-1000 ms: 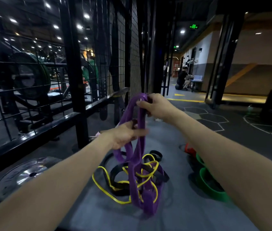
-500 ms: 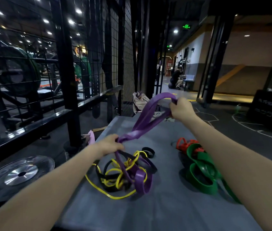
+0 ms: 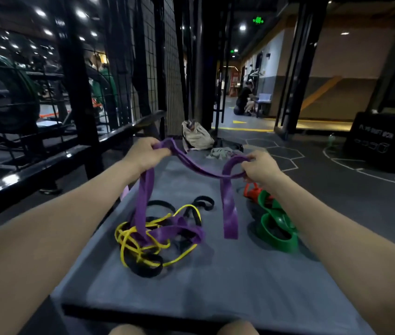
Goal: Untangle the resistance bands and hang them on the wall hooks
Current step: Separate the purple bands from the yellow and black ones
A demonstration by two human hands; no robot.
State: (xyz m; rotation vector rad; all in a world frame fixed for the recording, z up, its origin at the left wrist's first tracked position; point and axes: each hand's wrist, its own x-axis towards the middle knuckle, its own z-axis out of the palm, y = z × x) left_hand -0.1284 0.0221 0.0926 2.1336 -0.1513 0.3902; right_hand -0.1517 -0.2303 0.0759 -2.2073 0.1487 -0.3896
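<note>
Early stage, I judge. The left hand [image 3: 146, 154] and right hand [image 3: 261, 166] each pinch the purple resistance band [image 3: 143, 197] above the grey mat [image 3: 215, 281]. Its lower loop remains snarled with the yellow band [image 3: 131, 240] and black band [image 3: 146, 270] at 7 o'clock. The green band [image 3: 276, 230] and orange band [image 3: 250, 192] lie at 3 o'clock. None of the 5 is hung; no hooks identifiable.

I am spreading my hands apart: my left hand [image 3: 146, 153] is lifting its grip on the purple band [image 3: 198, 169] up level with my right hand [image 3: 261, 165], so the band is sagging between them, one loop dangling free of the tangle.
</note>
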